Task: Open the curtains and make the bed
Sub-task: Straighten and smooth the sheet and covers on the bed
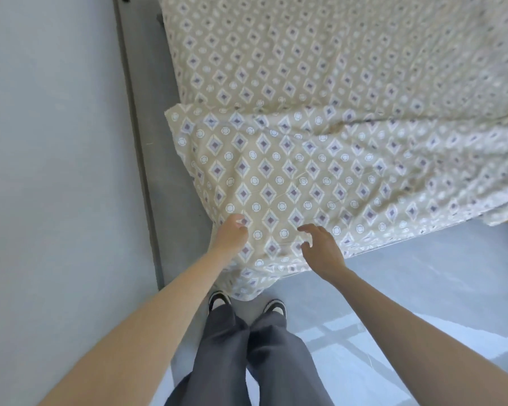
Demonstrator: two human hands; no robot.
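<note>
A beige sheet [291,177] with a diamond and circle pattern covers the bed and hangs over its near corner, with a folded-over layer across the foot. My left hand [230,234] grips the cloth at the near left corner, its fingers curled into the fabric. My right hand [320,247] hovers just over the sheet to the right, fingers spread and loosely bent, holding nothing. No curtains are in view.
A pale wall [56,142] with a grey skirting strip [138,142] runs along the bed's left side, leaving a narrow gap. I stand on a glossy grey floor [393,303] at the bed's corner, my shoes [247,301] close to the hanging sheet.
</note>
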